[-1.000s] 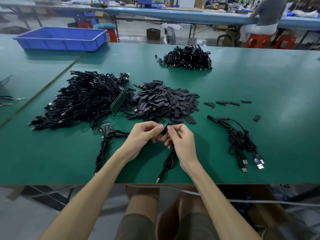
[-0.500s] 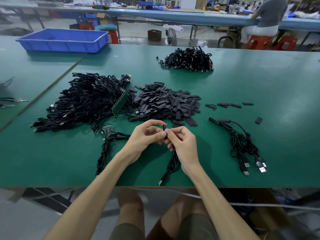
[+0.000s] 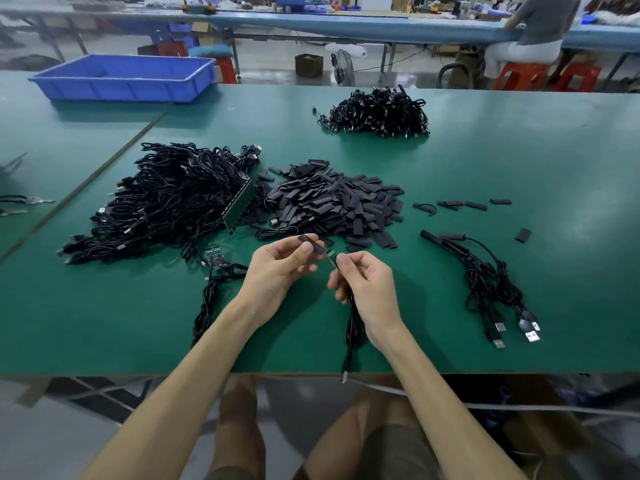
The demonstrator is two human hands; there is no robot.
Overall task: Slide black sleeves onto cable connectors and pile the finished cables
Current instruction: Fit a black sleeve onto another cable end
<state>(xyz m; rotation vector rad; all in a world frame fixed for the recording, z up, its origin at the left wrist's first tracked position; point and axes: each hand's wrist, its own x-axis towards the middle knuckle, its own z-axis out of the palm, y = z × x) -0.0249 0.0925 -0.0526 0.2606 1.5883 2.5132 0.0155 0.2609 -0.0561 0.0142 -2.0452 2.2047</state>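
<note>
My left hand (image 3: 280, 268) pinches a black sleeve (image 3: 311, 244) between thumb and fingers. Just to its right, my right hand (image 3: 367, 289) grips a black cable (image 3: 351, 327) near its small green connector board (image 3: 331, 258), whose tip points at the sleeve's end. The cable hangs down over the table's front edge. A heap of loose black sleeves (image 3: 332, 202) lies just beyond my hands. A big pile of black cables (image 3: 166, 199) is at the left. A small bunch of sleeved cables (image 3: 485, 282) lies at the right.
Another cable pile (image 3: 377, 112) sits at the far middle of the green table (image 3: 519, 168). A blue bin (image 3: 124, 77) stands far left. A few stray sleeves (image 3: 460, 205) lie right of the heap. One cable with a small board (image 3: 214, 259) lies left of my hands. A person sits at the far bench.
My hands were pressed together around the sleeve and connector. Now they have drawn slightly apart, the sleeve in the left hand and the bare green connector showing in the right.
</note>
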